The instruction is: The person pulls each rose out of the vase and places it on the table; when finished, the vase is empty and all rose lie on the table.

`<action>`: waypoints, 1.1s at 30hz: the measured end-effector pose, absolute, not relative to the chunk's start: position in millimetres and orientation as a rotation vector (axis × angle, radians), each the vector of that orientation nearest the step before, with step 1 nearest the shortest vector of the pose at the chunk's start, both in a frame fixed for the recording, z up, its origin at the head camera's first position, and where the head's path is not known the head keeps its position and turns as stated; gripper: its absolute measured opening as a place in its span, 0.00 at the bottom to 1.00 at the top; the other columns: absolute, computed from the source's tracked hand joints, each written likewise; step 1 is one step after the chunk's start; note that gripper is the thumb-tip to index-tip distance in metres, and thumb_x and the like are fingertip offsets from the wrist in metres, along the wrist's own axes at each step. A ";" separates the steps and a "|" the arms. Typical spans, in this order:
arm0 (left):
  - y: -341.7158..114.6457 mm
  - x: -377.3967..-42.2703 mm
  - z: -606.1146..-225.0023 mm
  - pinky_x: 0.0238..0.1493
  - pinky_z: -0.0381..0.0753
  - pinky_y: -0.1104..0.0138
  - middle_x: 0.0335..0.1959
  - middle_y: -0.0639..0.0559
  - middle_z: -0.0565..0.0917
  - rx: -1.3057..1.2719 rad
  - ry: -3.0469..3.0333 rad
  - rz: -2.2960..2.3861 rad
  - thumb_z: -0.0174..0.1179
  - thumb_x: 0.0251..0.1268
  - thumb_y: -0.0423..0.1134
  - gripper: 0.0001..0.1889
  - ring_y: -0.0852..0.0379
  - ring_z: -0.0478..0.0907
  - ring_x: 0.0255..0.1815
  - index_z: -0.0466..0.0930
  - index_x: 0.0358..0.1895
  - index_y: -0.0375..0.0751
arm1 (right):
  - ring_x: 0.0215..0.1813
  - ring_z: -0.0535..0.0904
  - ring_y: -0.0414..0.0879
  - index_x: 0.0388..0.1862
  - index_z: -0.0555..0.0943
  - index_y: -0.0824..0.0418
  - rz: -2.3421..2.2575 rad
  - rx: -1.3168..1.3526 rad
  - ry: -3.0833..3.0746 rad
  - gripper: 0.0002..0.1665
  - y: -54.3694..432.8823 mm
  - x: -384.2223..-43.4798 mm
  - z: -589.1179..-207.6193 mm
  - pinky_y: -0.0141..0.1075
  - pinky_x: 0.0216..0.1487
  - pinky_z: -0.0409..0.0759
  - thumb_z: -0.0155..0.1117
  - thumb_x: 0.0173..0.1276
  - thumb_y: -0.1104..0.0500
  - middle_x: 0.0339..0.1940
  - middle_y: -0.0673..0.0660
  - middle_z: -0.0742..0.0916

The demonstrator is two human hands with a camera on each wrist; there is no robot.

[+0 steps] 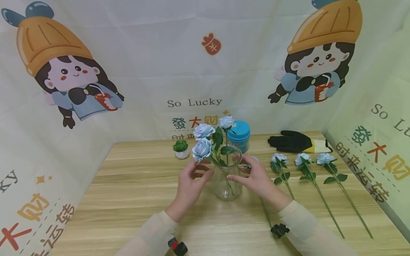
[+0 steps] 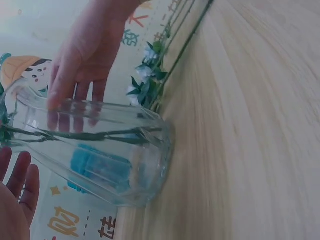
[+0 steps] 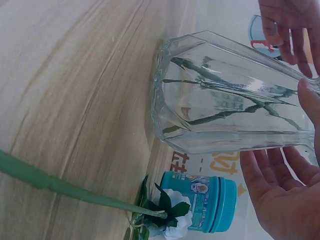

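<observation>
A clear glass vase [image 1: 228, 192] stands upright on the wooden table, holding three pale blue artificial roses [image 1: 202, 149] whose heads lean left over the rim. My right hand [image 1: 261, 183] holds the vase below its neck, thumb on the near side and fingers round the far side. In the right wrist view the green stems [image 3: 215, 117] cross inside the glass. My left hand [image 1: 189, 185] is beside the vase on the left, just under the lowest bloom, its fingers loosely bent and holding nothing. A gap shows between the left fingers [image 2: 31, 187] and the glass in the left wrist view.
Another rose [image 3: 175, 212] lies right of the vase, partly under my right arm. Three more roses [image 1: 302, 160] lie in a row farther right. Behind are a blue-lidded jar [image 1: 239, 131], a small potted plant [image 1: 181, 147] and a black work glove [image 1: 291, 141]. Printed cloth encloses the table.
</observation>
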State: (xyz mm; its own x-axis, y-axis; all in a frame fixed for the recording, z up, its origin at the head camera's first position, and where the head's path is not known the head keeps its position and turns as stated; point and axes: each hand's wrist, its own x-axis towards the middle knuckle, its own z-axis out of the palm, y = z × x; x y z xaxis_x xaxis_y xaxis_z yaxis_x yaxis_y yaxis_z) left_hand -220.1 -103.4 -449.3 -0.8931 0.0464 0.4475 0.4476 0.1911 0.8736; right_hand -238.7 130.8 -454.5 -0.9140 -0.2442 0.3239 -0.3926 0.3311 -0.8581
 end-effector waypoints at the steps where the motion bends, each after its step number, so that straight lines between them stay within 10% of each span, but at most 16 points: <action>1: -102.8 -219.5 -447.3 0.45 0.90 0.65 0.50 0.44 0.87 -0.453 -2.145 -1.775 0.71 0.66 0.37 0.15 0.53 0.87 0.46 0.83 0.55 0.45 | 0.66 0.79 0.59 0.67 0.77 0.60 1.639 0.591 -2.448 0.38 130.4 -239.0 -454.3 0.41 0.63 0.86 0.82 0.59 0.57 0.61 0.62 0.82; 33: -84.9 -226.4 -430.4 0.25 0.77 0.74 0.27 0.48 0.83 -0.223 -2.039 -1.855 0.71 0.66 0.38 0.10 0.61 0.78 0.25 0.84 0.45 0.37 | 0.64 0.82 0.63 0.71 0.74 0.62 1.659 0.555 -2.485 0.42 130.9 -235.7 -449.7 0.50 0.63 0.85 0.82 0.59 0.57 0.64 0.64 0.80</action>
State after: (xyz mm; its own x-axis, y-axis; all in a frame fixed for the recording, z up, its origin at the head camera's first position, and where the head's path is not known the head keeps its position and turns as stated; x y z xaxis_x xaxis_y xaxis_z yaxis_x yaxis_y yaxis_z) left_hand -226.4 -84.9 -430.4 -0.9178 -0.1313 0.3746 0.3605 0.1190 0.9251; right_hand -235.7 130.9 -449.7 -0.9283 -0.2417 0.2827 -0.3538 0.3393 -0.8716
